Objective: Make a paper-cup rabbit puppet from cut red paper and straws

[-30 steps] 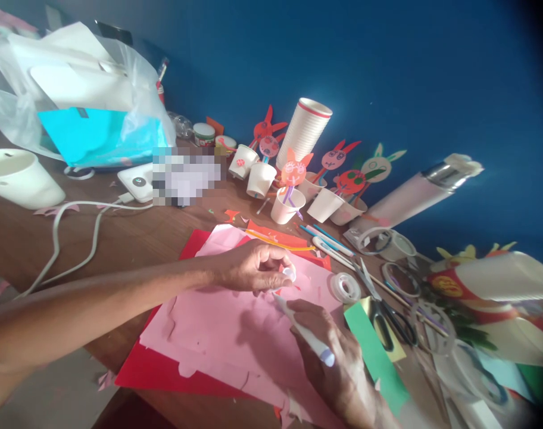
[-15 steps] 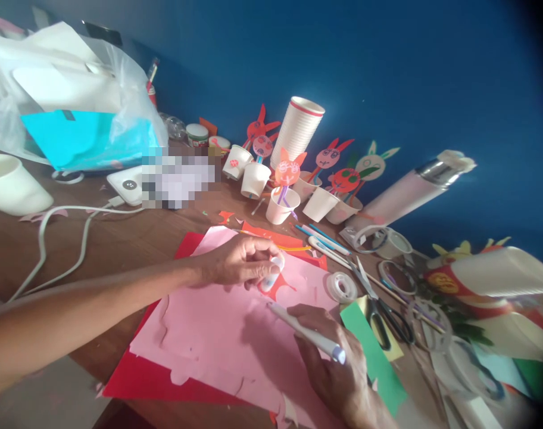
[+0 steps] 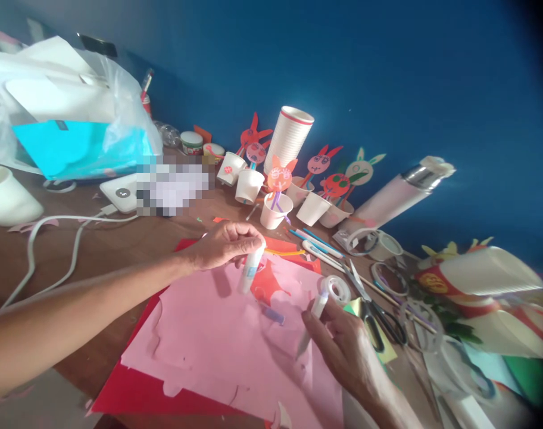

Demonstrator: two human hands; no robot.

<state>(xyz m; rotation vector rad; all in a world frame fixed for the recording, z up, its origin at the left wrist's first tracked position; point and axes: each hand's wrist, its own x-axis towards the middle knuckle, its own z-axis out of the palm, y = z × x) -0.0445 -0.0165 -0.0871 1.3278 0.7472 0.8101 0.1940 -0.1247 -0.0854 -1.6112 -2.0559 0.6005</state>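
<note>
My left hand [image 3: 224, 244] pinches the top of a small white tube [image 3: 252, 268] with a light-blue label, holding it tilted over the pink paper [image 3: 195, 333]. In my right hand [image 3: 343, 339] is a slim white marker [image 3: 315, 316] with a purple end, its lower part blurred and pointing down towards the paper. Between the hands, a small purple cap [image 3: 274, 314] lies on the paper. Just beyond it sits an orange-red paper cut-out [image 3: 268, 283]. A red sheet [image 3: 133, 381] shows beneath the pink one.
Right of the paper are a tape roll [image 3: 337, 289], scissors [image 3: 373, 316] and a tilted flask [image 3: 399, 190]. Paper cups [image 3: 275, 211] with paper animal faces stand behind, beside a cup stack [image 3: 292, 134]. A white cable [image 3: 34, 244] and plastic bag [image 3: 75, 119] occupy the left.
My left hand has lifted the white tube up and left, off the orange-red cut-out. My right hand has turned the marker more upright and moved it right. The purple cap now shows on the paper.
</note>
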